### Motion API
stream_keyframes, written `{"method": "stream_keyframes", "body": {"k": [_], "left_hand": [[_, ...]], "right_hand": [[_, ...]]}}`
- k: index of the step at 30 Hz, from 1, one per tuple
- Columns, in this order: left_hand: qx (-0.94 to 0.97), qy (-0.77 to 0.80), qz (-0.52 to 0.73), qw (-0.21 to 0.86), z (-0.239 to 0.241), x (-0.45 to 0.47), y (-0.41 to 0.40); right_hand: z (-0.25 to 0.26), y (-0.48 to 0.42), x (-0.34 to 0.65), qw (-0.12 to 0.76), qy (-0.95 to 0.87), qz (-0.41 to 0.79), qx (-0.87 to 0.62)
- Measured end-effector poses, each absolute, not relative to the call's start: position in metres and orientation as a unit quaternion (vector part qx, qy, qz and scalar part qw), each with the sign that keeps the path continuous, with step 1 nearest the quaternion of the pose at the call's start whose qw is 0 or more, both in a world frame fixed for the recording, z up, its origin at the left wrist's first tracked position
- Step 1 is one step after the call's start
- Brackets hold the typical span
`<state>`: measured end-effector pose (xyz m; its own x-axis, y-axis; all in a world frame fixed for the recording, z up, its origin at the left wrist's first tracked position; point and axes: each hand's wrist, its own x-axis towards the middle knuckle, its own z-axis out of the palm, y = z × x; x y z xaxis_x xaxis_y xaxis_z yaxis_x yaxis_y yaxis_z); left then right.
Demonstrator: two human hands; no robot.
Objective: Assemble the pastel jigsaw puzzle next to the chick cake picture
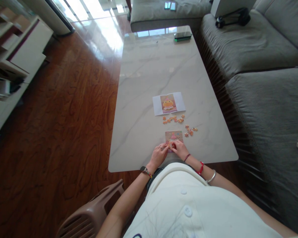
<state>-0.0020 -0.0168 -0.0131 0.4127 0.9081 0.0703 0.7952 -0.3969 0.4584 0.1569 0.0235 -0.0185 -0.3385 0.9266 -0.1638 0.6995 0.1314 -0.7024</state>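
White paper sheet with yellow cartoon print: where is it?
Head view, just right of centre: the white paper sheet lies on the white marbled table, immediately beyond the row of small orange puzzle pieces.

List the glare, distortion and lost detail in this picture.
Head view: daylight glares off the wooden floor and reflects in the far end of the table; head view: wide-angle distortion seems to stretch the sofa at right; head view: the loose puzzle pieces are too small to show fine print.
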Motion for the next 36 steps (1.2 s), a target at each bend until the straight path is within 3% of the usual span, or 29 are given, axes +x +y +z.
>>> {"method": "stream_keyframes", "body": {"k": [17, 28, 36], "left_hand": [[0.817, 0.511, 0.175, 0.203, -0.012, -0.006, -0.019], [0.825, 0.503, 0.160, 0.203, -0.013, -0.009, -0.017], [0.835, 0.496, 0.136, 0.193, -0.018, -0.010, -0.020]], "right_hand": [[-0.022, 0.024, 0.161, 0.119, -0.805, 0.307, -0.494], [-0.013, 0.060, 0.168, 0.133, -0.811, 0.401, -0.405], [-0.015, 0.060, 0.157, 0.118, -0.832, 0.366, -0.400]]}}
